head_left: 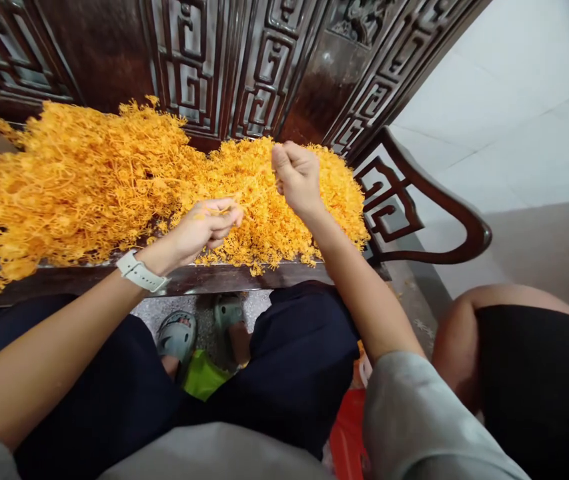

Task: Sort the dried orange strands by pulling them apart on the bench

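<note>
A large heap of orange-yellow, frilly plastic-looking sprigs (89,167) covers the dark wooden bench. My left hand (209,230), with a pale watch strap (141,272) at the wrist, is over the heap's front middle. Its fingers are pinched around a thin yellow sprig, part of which shows along the index finger. Higher and to the right, my right hand (298,177) is closed in a fist, thumb against the curled fingers, in front of the right-hand pile (339,200). Whatever lies inside that fist is hidden.
A carved dark bench back (304,87) rises behind the heap, and a curved armrest (444,220) stands at right. Another person's leg in black shorts (539,380) is close on my right. Below are a red plastic object (349,427) and a bright green item (204,377).
</note>
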`<state>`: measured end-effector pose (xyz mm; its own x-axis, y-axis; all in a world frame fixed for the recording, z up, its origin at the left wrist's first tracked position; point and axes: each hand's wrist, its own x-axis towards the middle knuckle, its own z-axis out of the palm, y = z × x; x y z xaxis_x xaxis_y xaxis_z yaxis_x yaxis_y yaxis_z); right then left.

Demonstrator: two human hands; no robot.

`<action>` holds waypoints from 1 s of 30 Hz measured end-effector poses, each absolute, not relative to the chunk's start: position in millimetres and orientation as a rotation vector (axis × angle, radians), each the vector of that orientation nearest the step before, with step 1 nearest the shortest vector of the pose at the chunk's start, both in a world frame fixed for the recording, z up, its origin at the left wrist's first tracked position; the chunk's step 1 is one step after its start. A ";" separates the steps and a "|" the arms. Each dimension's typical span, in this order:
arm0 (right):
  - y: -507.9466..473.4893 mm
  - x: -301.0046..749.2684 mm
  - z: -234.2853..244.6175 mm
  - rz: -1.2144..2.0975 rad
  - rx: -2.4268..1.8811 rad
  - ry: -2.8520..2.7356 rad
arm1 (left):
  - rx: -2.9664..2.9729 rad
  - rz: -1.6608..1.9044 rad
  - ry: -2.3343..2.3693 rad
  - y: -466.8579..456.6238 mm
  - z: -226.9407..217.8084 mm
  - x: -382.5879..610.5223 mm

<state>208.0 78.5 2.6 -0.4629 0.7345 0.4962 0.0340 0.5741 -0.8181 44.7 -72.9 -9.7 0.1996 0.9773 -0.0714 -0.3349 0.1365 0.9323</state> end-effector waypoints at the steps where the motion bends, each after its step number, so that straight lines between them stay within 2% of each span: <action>1: 88.5 212.9 -0.3 0.972 -0.649 -1.816 | 0.984 1.123 0.873 -72.7 -10.2 45.8; 8: 153.9 276.3 20.8 0.895 -0.835 -1.336 | 0.976 1.120 0.795 -82.3 -13.0 30.4; 12: 122.5 267.9 24.0 0.746 -0.842 -1.807 | 0.927 1.156 0.791 -79.6 -11.7 22.3; 17: 68.8 226.7 34.6 0.614 -0.529 -2.335 | 0.884 1.172 0.859 -72.8 -13.0 24.7; 19: 75.1 225.3 38.9 0.519 -0.512 -2.355 | 0.902 1.154 0.853 -75.8 -11.3 26.1; 22: 117.9 249.0 35.9 0.386 -0.678 -1.976 | 0.974 1.101 0.848 -85.4 -7.2 26.5; 24: 149.8 271.2 26.7 0.389 -0.831 -1.753 | 1.094 1.064 0.890 -91.9 -4.3 24.9; 27: 165.2 286.9 8.6 0.346 -1.066 -1.822 | 1.586 1.007 1.127 -98.0 0.2 20.5; 30: 129.8 270.1 2.1 0.588 -1.094 -2.088 | 2.231 0.705 1.482 -100.5 3.4 17.7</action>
<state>270.1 129.8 2.1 -0.4012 0.8379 0.3700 0.5216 0.5410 -0.6597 17.7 -100.5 3.4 0.3218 0.9251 0.2016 0.7399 -0.3786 0.5561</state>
